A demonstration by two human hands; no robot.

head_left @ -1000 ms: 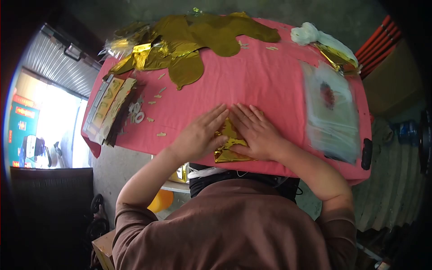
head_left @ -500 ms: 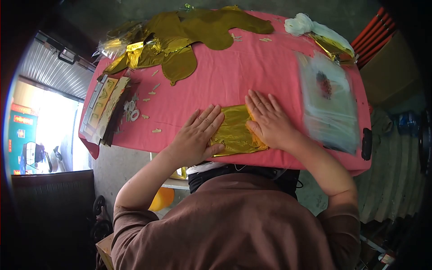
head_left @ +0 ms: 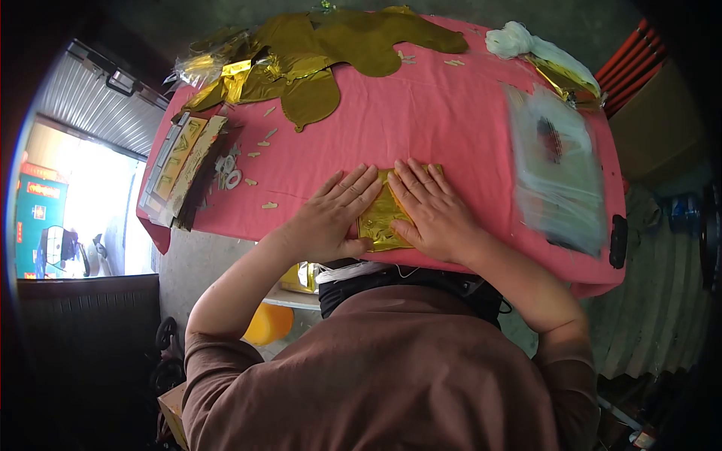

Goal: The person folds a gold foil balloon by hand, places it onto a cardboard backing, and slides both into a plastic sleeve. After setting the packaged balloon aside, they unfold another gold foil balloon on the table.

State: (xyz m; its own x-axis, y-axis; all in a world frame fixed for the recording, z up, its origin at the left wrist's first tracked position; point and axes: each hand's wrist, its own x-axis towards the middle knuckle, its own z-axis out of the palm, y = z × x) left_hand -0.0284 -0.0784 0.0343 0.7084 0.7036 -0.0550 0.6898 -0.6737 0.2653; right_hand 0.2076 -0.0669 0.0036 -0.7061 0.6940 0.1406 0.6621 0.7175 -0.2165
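A folded gold foil piece (head_left: 385,219) lies flat on the pink cloth (head_left: 361,113) near the table's front edge. My left hand (head_left: 335,214) rests flat at its left side, fingers stretched out, with the thumb on the foil. Palm down, my right hand (head_left: 430,210) lies over the foil's right part, its fingers spread and pointing away from me. The two hands' fingertips are close together at the far end of the foil. Part of the foil is hidden beneath the right hand.
Flat gold foil shapes (head_left: 312,101) lie along the far left. Clear plastic bags (head_left: 560,173) lie at the right, below a white string bundle (head_left: 545,56). A cardboard box (head_left: 180,169), white rings (head_left: 228,174) and small pale pieces (head_left: 269,205) are at the left.
My right hand has moved left over the foil, closer to my left hand, and less of the foil shows. The view has shifted slightly.
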